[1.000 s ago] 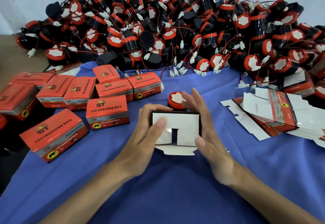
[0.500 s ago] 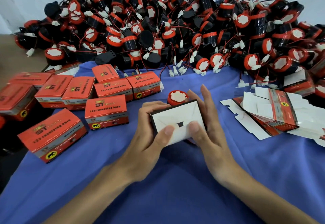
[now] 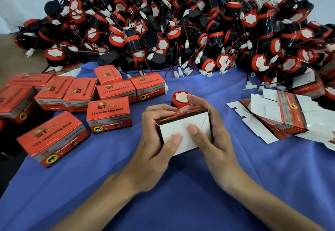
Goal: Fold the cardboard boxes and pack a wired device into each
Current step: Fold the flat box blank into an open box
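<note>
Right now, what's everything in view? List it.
box: 1, red-black, white end flaps, centre, in both hands
horn: 1, red cap, white middle, just behind box
closed boxes: about nine, red, left
flat cartons: one stack, count unclear, red and white, right
open box: 1, red and white, far right
horn pile: many, black and red, white plugs, along back
cloth: 1, blue, under boxes and hands
left hand: grips box's left end, thumb on flaps
right hand: grips box's right end, thumb on flaps
</note>
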`<state>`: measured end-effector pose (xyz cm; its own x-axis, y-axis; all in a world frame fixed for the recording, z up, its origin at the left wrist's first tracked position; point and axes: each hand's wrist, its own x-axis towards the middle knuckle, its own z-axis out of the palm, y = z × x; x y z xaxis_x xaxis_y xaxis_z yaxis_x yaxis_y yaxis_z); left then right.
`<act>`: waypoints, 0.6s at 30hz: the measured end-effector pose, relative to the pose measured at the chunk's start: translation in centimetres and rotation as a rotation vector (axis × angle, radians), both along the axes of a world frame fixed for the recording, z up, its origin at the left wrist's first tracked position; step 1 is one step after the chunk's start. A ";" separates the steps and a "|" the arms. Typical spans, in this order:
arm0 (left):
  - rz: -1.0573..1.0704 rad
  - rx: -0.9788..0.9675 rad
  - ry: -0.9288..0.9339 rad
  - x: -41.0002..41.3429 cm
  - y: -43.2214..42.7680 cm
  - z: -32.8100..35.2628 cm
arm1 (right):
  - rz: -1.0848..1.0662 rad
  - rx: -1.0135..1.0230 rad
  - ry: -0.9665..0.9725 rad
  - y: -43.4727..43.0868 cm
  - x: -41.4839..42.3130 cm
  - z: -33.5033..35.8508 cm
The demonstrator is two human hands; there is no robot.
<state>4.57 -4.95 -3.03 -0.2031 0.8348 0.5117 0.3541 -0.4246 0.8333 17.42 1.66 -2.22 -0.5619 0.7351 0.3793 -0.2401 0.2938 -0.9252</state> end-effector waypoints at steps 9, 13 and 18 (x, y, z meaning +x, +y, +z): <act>0.071 0.074 -0.028 0.6 0.0 0.0 | 0.003 -0.022 0.071 -0.7 -0.2 -0.2; 0.081 0.083 -0.020 0.7 0.0 -0.1 | -0.020 0.031 0.073 -0.8 -0.3 0.0; 0.082 0.064 -0.048 0.7 0.1 -0.1 | -0.053 0.050 0.072 -0.9 -0.4 -0.1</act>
<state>5.25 -4.84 -3.15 -0.2944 0.7802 0.5520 0.3503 -0.4493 0.8218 16.99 0.73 -2.32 -0.4925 0.7425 0.4539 -0.2881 0.3531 -0.8901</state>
